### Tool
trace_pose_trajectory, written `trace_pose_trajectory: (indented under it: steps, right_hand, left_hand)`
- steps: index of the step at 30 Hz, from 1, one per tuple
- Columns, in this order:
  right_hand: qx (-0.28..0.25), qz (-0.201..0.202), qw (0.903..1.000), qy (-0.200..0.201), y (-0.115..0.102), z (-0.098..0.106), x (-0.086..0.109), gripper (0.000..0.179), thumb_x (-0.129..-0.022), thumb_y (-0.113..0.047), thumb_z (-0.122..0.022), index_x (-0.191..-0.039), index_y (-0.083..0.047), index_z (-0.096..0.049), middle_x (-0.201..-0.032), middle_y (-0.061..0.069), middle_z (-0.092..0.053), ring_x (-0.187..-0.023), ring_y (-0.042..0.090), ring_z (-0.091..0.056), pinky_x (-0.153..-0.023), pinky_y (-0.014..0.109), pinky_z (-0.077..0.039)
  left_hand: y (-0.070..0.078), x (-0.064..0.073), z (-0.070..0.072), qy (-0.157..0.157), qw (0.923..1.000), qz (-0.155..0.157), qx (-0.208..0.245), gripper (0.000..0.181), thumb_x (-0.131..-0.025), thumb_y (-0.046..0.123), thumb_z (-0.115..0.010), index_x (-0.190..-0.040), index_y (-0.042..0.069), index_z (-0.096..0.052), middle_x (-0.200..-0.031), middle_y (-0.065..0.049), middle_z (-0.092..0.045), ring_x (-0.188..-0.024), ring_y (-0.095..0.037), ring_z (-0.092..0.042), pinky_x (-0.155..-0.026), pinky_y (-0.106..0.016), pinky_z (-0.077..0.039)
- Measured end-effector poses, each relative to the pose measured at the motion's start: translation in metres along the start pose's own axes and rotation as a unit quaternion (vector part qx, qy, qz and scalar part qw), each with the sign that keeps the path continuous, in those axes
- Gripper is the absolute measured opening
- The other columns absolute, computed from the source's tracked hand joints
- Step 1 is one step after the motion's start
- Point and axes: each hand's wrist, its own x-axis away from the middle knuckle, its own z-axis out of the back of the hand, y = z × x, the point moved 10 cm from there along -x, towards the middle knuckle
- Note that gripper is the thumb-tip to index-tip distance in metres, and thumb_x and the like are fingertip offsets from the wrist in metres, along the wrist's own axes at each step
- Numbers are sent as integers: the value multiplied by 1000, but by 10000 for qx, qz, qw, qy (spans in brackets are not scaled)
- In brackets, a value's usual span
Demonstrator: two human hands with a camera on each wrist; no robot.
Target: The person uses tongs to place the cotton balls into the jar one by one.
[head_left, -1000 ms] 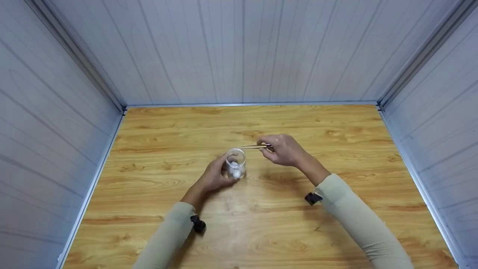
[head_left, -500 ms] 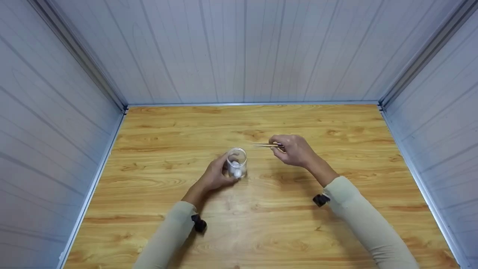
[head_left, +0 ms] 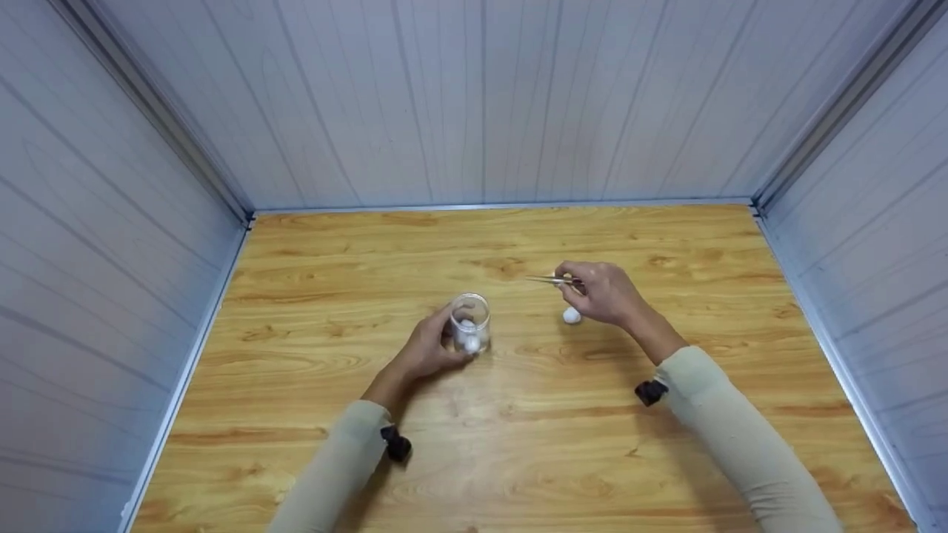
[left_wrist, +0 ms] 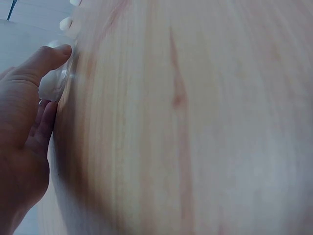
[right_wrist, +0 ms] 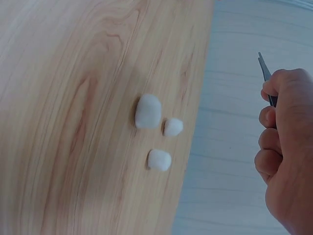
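My left hand (head_left: 428, 346) holds a clear glass jar (head_left: 480, 314) upright on the table, thumb and fingers round its sides. White cotton balls (head_left: 472, 343) lie in the bottom of the jar. To its right, my right hand (head_left: 606, 295) pinches metal tweezers (head_left: 542, 279), tips pointing left, with nothing between them. One cotton ball (head_left: 572, 315) shows on the table just below that hand. In the right wrist view three lie close together: a larger cotton ball (right_wrist: 148, 111) and two smaller ones. The hand hides the others from the head view.
A wood-grain table (head_left: 481, 459) lies under both hands. Pale panel walls (head_left: 481, 104) close it in at the back, left and right. Small black cameras (head_left: 651, 392) sit on both sleeves.
My right hand has drawn the tweezers to the right, away from the jar. A cotton ball on the table has come into sight beneath it. The left hand and jar stay put.
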Motion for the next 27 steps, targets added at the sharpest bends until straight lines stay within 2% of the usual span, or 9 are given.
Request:
trace_pose_trajectory:
  steps: [5,9,17,21,27]
  right_hand:
    - [132,-119,9998,97,14,5,5,15,-104,-11,-73,-116,-6,-77,-85,11,-79,-63,13,-56,-61,35,-46]
    - [171,-214,9995,146,23,8,9,16,-103,-10,-72,-118,-6,-76,-75,9,-71,-61,6,-40,-60,30,-35]
    - [232,-429,9988,100,36,11,13,17,-104,-14,-72,-118,-4,-75,-77,11,-72,-61,11,-44,-60,32,-35]
    - [247,-557,9981,29,44,12,15,18,-106,-13,-71,-120,-3,-75,-72,10,-67,-59,10,-38,-59,31,-31]
    - [206,-705,9973,-13,56,13,18,18,-106,-13,-70,-120,-2,-74,-71,11,-66,-58,11,-37,-59,31,-30]
  left_hand:
    - [5,-1,-1,-150,9997,184,-78,83,-83,12,-96,-157,12,-58,-141,-14,-72,-121,-27,-66,-108,-40,-53]
    - [6,-2,1,-91,9999,104,-76,85,-81,11,-96,-157,13,-58,-139,-14,-73,-119,-26,-66,-106,-38,-52]
    - [-9,-1,-2,22,9993,-354,145,76,-85,24,-96,-151,13,-61,-135,-14,-74,-114,-22,-68,-100,-38,-56]
    - [-22,-3,-6,30,9997,-231,112,82,-83,25,-98,-155,17,-59,-134,-10,-73,-113,-19,-66,-99,-34,-54]
    - [-26,-4,-7,66,9996,-266,53,77,-82,24,-97,-151,16,-62,-131,-12,-74,-110,-21,-67,-98,-37,-56]
